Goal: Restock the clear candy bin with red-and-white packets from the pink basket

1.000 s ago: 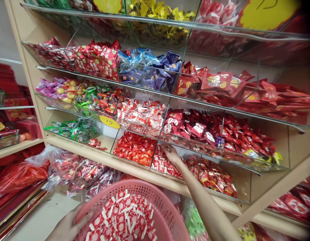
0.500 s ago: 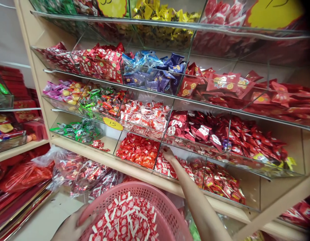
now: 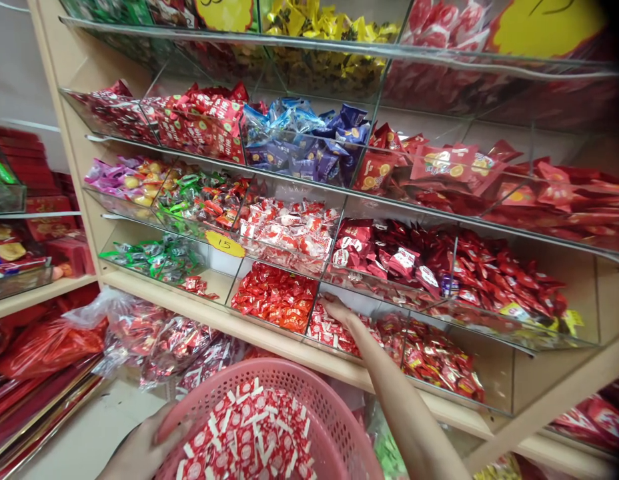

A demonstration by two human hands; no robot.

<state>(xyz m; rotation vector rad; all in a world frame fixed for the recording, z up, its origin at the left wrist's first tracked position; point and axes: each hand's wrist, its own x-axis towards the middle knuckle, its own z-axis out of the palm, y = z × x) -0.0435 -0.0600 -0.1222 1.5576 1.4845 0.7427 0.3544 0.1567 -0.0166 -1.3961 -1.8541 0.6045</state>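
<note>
My left hand (image 3: 139,450) grips the rim of a pink plastic basket (image 3: 334,433) at the bottom of the view; the basket holds several red-and-white wrapped candies (image 3: 244,440). My right hand (image 3: 339,310) reaches into a clear bin (image 3: 362,308) on the lowest row of the shelf, resting on matching red-and-white candies (image 3: 329,332). Its fingers are curled and partly hidden behind the bin's upper edge, so what they hold is unclear.
A wooden shelf unit (image 3: 269,337) carries rows of clear bins with red, blue, green, purple and yellow sweets. A yellow price tag (image 3: 224,245) reads 15. Bagged candies (image 3: 159,343) lie on the floor at left, beside another shelf (image 3: 24,297) with red goods.
My view has shifted slightly. My right hand stays in the same bin, moved a little within it. My left hand keeps hold of the basket.
</note>
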